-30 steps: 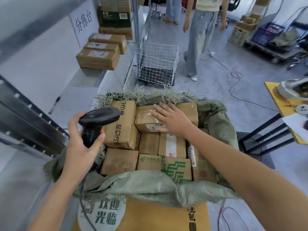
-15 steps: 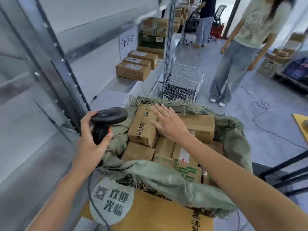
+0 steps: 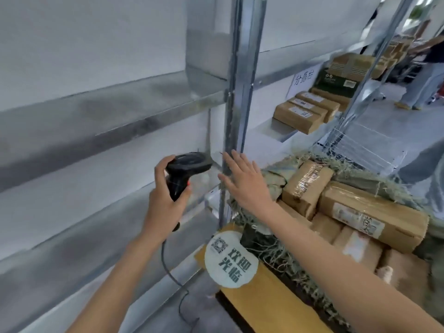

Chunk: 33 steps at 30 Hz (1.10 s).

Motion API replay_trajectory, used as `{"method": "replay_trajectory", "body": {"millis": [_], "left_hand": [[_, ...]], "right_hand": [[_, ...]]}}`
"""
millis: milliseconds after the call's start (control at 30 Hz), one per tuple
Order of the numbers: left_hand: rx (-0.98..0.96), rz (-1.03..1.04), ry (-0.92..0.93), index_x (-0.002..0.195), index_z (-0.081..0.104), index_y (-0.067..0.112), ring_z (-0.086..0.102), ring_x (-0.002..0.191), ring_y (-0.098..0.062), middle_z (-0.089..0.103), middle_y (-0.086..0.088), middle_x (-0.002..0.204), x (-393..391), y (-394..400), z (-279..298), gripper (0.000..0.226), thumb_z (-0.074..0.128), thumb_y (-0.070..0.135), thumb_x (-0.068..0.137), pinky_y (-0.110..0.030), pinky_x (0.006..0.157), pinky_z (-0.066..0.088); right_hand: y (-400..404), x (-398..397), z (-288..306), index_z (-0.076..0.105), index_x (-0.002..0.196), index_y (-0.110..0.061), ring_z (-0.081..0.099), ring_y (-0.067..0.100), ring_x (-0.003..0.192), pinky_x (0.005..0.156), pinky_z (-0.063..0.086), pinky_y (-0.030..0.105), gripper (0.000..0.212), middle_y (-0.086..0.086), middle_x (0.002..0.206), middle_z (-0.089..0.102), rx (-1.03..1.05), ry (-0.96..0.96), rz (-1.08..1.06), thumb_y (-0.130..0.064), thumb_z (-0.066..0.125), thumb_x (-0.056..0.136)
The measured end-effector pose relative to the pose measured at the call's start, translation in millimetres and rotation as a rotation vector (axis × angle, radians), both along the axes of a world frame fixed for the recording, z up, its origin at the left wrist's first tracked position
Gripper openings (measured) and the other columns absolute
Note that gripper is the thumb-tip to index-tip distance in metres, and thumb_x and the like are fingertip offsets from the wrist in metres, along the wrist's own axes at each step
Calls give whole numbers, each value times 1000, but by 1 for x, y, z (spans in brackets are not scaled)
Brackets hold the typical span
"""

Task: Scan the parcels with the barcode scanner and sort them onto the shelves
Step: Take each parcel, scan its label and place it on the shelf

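My left hand [image 3: 164, 203] grips the handle of a black barcode scanner [image 3: 186, 169], whose cable hangs down toward the floor. My right hand [image 3: 245, 180] is held flat with straight fingers, holding nothing, in front of the metal shelf upright [image 3: 236, 97] and left of the parcels. Several brown cardboard parcels [image 3: 370, 212] lie in a green woven sack [image 3: 374, 182] on the right. Grey metal shelves [image 3: 101, 111] fill the left half of the view.
Three brown parcels [image 3: 302, 111] lie on a shelf further back, beside a white paper sign. A white wire basket [image 3: 360, 143] stands behind the sack. A yellow box with a round white sticker [image 3: 230, 259] sits under the sack. A person [image 3: 422, 87] stands far right.
My view has swung left toward the shelves. My right hand has come off the parcels in the sack and moved left to the shelf upright. The scanner stays in my left hand.
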State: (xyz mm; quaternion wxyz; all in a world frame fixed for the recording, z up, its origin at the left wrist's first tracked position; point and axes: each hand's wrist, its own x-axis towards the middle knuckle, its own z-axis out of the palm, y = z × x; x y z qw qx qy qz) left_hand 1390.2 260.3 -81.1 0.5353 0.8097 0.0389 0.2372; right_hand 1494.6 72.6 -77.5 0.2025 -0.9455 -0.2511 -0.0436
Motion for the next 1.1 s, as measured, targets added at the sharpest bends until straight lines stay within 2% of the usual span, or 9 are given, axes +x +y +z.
{"method": "replay_trajectory", "body": {"millis": [100,233,467,567,667,833,967,1033,1100], "left_hand": [[13,122,-12,133,31,57,68,74,-13,68,11,102,-33,27,1,67,67,12,98,-32,68,55],[37,297,-46,129,30,68,68,74,-14,68,16,100,-87,58,6,74,67,12,98,-20,61,54],[38,656,-43,139,32,58,65,71,-21,66,23,104,-198,87,11,68,65,14,99,-34,59,57],[49,798,-61,141,32,54,67,78,-16,65,25,109,-245,81,9,67,65,13,99,-24,61,57],[74,950,-45,139,32,55,69,84,-12,65,27,113,-295,71,8,68,64,12,98,-15,66,53],[122,1188,-1,136,30,59,69,77,-7,65,32,107,-387,51,17,70,64,11,99,-11,61,48],[156,1351,-18,134,29,62,68,72,-15,65,24,108,-459,41,28,74,64,7,98,-30,63,57],[180,1408,-39,132,27,67,69,82,-12,65,23,111,-491,37,29,81,64,4,98,-26,71,58],[182,1452,-46,134,26,67,69,85,-9,65,26,110,-522,38,29,82,65,4,98,-18,71,55]], "right_hand": [[48,-17,-3,15,160,-26,7,23,155,125,6,44,64,2,168,12,-2,-21,97,-53,33,105],[107,-40,-8,12,160,-26,5,25,155,125,5,46,67,1,168,9,0,0,264,-55,31,104],[203,-105,-7,7,160,-28,2,23,155,126,3,45,68,-1,168,4,-6,43,611,-57,28,103],[227,-146,-12,8,160,-29,3,23,155,125,3,45,68,-1,168,5,-2,56,742,-58,28,103],[248,-193,-16,7,160,-29,4,24,155,124,3,44,68,-1,168,5,-16,87,867,-58,29,103],[281,-291,-13,10,160,-26,6,26,155,124,6,48,68,2,168,7,-37,110,1094,-57,31,103],[302,-378,-7,11,160,-23,8,27,154,123,8,50,67,3,168,8,-48,93,1265,-55,32,104],[308,-419,-6,14,160,-22,9,26,154,123,8,50,66,4,168,10,-37,102,1334,-53,34,104],[314,-457,-5,16,159,-21,10,26,154,122,10,50,65,4,168,12,-34,106,1392,-51,35,104]]}}
